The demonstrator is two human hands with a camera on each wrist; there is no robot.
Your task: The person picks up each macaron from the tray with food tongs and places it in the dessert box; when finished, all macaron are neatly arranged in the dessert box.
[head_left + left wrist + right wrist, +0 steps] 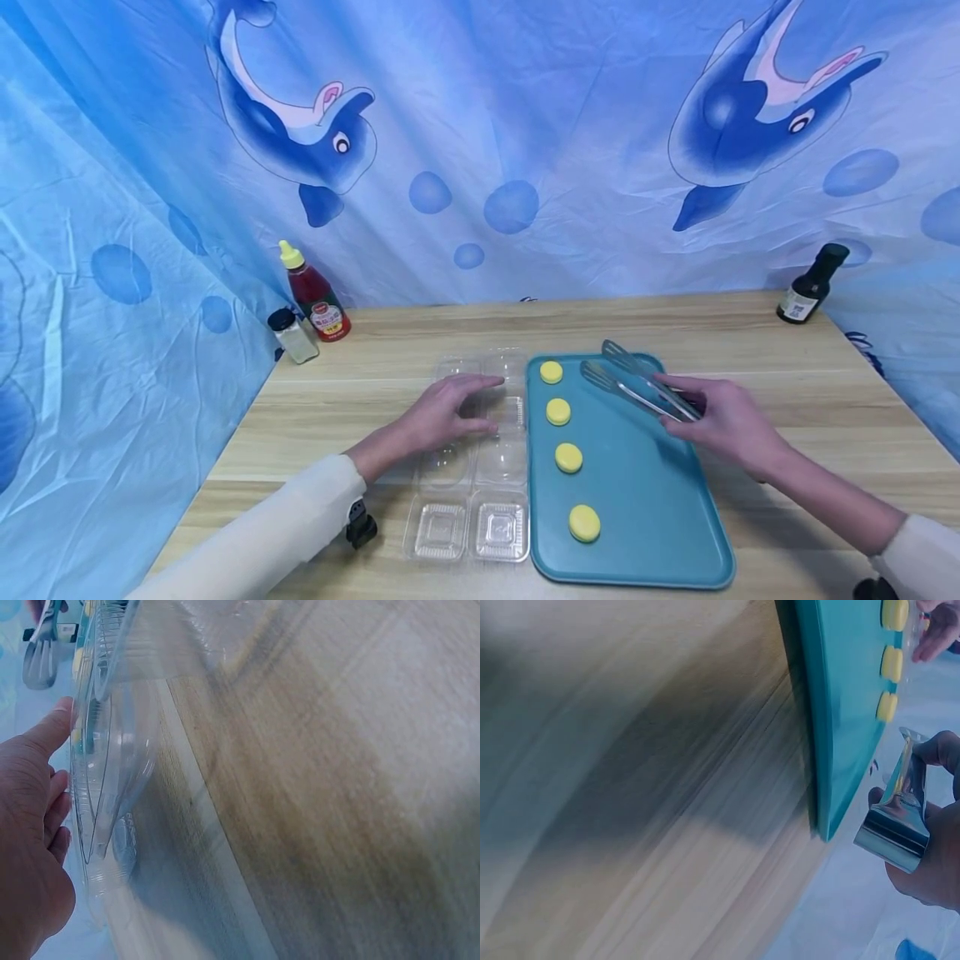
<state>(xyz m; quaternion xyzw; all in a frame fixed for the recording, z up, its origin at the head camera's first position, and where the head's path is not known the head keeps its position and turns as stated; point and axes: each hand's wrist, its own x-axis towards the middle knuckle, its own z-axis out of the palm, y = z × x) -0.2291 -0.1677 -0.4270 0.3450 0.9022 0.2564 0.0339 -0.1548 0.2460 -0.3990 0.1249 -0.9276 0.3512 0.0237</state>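
Observation:
My right hand (731,421) grips a pair of metal tongs (626,387), its thumb and fingers on opposite arms. The slotted tips stand apart over the far part of a teal tray (645,525). Several yellow macarons (584,523) lie in a column along the tray's left side. My left hand (442,408) is over a clear plastic compartment box (501,529), thumb and fingers spread and relaxed. In the left wrist view its fingertips are right at the edge of the clear box (112,750). The right wrist view shows the tongs' rounded hinge end (894,832) sticking out of the right hand.
A red sauce bottle (318,304) with a yellow cap and a black-capped seasoning jar (293,337) stand at the back left. At the back right is a dark bottle (813,285). A blue dolphin curtain (465,125) hangs behind the wooden table (420,329).

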